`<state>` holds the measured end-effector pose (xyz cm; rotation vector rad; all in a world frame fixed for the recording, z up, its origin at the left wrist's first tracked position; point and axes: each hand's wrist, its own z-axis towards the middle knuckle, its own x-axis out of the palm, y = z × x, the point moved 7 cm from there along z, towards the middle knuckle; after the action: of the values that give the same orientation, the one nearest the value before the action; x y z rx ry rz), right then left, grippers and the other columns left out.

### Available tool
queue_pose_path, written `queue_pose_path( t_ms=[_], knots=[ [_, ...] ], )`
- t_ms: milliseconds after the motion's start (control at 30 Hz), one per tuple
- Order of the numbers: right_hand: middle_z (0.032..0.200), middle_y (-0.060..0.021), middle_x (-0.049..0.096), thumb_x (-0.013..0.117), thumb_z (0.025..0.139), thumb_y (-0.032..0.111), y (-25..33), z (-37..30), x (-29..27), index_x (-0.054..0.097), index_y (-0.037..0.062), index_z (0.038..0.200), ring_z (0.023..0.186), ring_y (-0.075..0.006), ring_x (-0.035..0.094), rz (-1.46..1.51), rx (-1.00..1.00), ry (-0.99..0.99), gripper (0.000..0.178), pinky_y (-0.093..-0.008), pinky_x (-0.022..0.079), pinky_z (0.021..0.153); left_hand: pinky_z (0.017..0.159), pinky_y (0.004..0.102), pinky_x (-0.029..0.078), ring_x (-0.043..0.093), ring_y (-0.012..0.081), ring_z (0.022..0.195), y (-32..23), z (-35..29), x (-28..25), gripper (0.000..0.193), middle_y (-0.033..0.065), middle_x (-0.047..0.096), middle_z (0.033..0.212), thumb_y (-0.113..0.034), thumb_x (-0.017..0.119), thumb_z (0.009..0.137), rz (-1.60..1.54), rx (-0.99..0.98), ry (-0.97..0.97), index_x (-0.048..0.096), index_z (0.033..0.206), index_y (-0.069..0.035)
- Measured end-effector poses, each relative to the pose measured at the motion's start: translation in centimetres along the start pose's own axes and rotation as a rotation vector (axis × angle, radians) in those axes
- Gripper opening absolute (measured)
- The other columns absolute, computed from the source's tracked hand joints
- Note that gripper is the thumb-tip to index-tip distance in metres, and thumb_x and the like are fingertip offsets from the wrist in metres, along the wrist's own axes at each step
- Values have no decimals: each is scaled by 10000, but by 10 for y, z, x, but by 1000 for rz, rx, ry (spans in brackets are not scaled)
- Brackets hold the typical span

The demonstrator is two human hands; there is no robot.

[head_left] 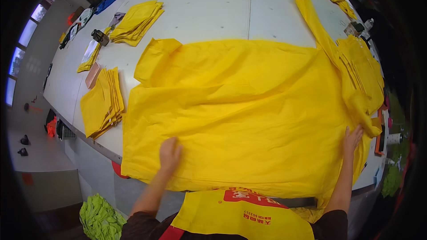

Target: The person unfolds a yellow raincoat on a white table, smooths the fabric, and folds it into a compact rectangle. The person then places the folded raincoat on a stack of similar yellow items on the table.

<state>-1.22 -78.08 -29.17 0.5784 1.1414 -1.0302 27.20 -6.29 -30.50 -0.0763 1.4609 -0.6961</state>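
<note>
A large sheet of yellow cloth lies spread over the table in front of me, with creases running across it and a folded-over flap at its far left corner. My left hand is on or just over its near left part; the fingers are blurred and bent out of sight. On the near right edge of the cloth rests my right hand, fingers stretched out. Beside it the cloth bunches up, and a long twisted yellow strip runs from there toward the far side.
Stacks of folded yellow cloth lie at left, far left and right. A dark bottle-like object stands near the left stacks. White thread cone sits at the right edge. Crumpled green material lies below the table.
</note>
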Motion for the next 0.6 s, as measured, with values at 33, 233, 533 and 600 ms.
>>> queue_pose_path(
  t_ms=[33, 233, 533, 600],
  knots=[
    [1349, -225, 350, 502, 872, 402, 19, 3, -16, 294, 15, 1341, 1248, -373, 320, 78, 12, -70, 643, -452, 293, 1007, 881, 382, 405, 535, 331, 1009, 21, 18, -16, 364, 185, 587, 1058, -220, 611, 815, -80, -67, -102, 563, 1086, 17],
    [1316, -199, 395, 582, 818, 145, 182, 67, -31, 408, -6, 1261, 1230, -349, 350, 714, -384, -123, 499, -407, 264, 1037, 836, 307, 417, 556, 273, 998, 74, 224, -109, 396, 175, 588, 1060, -252, 574, 865, -152, -34, -528, 532, 1120, 49],
    [1251, -144, 482, 468, 784, -7, 386, 169, 17, 491, 76, 1199, 1197, -324, 403, 143, -745, 32, 424, -385, 362, 965, 575, 245, 372, 454, 81, 632, 66, 401, -68, 363, -6, 543, 694, -346, 628, 807, -237, -186, 29, 603, 854, 13],
    [1079, -123, 590, 486, 762, 3, 399, 176, 27, 581, 74, 1007, 1073, -310, 502, -39, -750, 342, 272, -387, 410, 891, 578, 243, 375, 459, 80, 640, 79, 403, -78, 325, -21, 545, 710, -332, 619, 818, -347, -219, -35, 608, 853, -9]
  ],
)
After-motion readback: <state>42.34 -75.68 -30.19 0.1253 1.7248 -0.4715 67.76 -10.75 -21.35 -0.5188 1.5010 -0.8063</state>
